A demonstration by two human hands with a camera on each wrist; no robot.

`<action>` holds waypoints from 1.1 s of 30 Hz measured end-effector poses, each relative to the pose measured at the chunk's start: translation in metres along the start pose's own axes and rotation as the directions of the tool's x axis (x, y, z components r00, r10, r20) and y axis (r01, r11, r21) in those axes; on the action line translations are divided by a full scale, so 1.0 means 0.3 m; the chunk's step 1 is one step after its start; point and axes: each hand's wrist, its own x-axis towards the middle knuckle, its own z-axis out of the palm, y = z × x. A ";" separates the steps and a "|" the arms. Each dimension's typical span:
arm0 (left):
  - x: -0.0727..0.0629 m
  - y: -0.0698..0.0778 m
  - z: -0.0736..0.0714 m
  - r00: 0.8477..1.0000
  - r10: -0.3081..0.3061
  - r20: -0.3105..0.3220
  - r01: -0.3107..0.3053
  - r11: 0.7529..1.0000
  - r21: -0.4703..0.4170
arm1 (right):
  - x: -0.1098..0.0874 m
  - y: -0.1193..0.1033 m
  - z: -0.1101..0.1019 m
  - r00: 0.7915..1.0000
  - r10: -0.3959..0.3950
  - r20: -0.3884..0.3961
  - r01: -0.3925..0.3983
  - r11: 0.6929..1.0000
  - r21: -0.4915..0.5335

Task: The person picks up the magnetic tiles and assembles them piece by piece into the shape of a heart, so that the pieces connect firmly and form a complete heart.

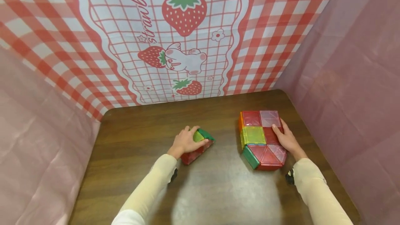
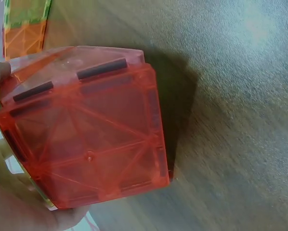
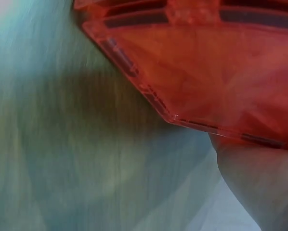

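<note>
In the head view, my left hand (image 1: pixel 185 142) grips a small block of translucent magnetic tiles (image 1: pixel 194 154), with its fingers over the far side and thumb across the near side. Red, green and yellow-green tiles show on that block. Its red square face (image 2: pixel 93 137) fills much of the left wrist view. At the right, a larger flat-topped magnetic tile structure (image 1: pixel 253 135) has red, pink, yellow, orange and green panels. My right hand (image 1: pixel 287 139) holds its right side, thumb on the top; the other fingers are mostly hidden. A red panel (image 3: pixel 206 72) hangs over the right wrist view.
The brown wood-grain table (image 1: pixel 137 141) lies under both pieces. A strawberry-print checked cloth (image 1: pixel 184 58) hangs along its back edge. Pink cloth (image 1: pixel 347 79) walls off the right side, and more pink cloth (image 1: pixel 40 131) the left.
</note>
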 end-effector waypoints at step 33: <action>-0.037 0.046 0.112 0.820 -0.545 -0.174 0.261 0.627 -0.734 | 0.006 -0.205 0.377 0.998 -0.021 0.053 0.012 0.986 0.164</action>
